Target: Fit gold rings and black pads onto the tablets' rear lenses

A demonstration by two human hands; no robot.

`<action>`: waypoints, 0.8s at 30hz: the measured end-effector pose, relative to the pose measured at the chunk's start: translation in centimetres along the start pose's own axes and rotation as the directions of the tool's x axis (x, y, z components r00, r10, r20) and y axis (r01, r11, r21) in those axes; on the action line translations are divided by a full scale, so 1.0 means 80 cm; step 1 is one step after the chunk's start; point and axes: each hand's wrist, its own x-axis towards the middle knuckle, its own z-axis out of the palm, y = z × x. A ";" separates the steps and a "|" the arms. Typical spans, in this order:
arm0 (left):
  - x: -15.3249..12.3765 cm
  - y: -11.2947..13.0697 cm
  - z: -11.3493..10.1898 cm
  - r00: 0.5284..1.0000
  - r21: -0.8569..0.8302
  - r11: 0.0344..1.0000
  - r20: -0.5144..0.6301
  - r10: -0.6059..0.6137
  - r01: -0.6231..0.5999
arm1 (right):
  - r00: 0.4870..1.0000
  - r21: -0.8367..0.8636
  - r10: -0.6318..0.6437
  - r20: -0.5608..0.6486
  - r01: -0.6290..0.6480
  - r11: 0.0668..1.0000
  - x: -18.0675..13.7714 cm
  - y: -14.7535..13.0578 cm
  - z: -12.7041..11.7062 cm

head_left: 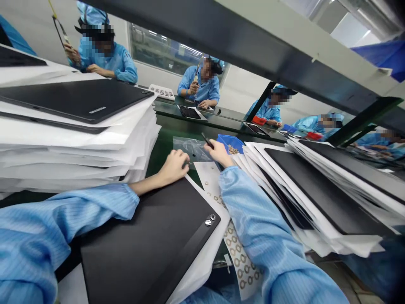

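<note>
A black tablet back cover [148,240] with a camera ring and a shiny oval at its corner lies on white sheets in front of me. My left hand [175,166] is over its far edge, fingers curled together; what they hold, if anything, I cannot make out. My right hand [220,153] grips a slim dark pen-like tool [206,140], its end pointing up and left. Just beyond both hands is a clear plastic bag [193,145]. A strip of ring-shaped stickers [242,257] runs under my right forearm, beside the cover.
Tall piles of black covers between white sheets stand at left [79,99] and right [310,185]. A blue bin [229,141] of small parts sits by my right hand. A shelf beam [253,46] crosses overhead. Several co-workers in blue sit across the green bench [167,122].
</note>
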 end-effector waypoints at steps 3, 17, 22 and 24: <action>0.022 -0.020 0.002 0.958 0.037 0.963 -0.115 -0.262 0.268 | 0.998 0.027 -0.007 0.060 0.006 1.000 -0.005 -0.001 0.031; 0.087 -0.016 0.002 0.810 -0.631 0.605 0.066 -0.582 0.486 | 0.991 0.116 0.128 0.031 -0.131 0.985 -0.017 0.005 0.067; 0.091 -0.005 0.021 0.815 -0.864 0.352 0.108 -0.569 0.360 | 0.995 0.184 0.088 -0.038 -0.080 0.980 -0.015 0.010 0.068; 0.093 -0.003 0.024 0.817 -0.905 0.282 0.112 -0.565 0.319 | 0.996 0.212 0.062 -0.059 -0.048 0.976 -0.014 0.011 0.069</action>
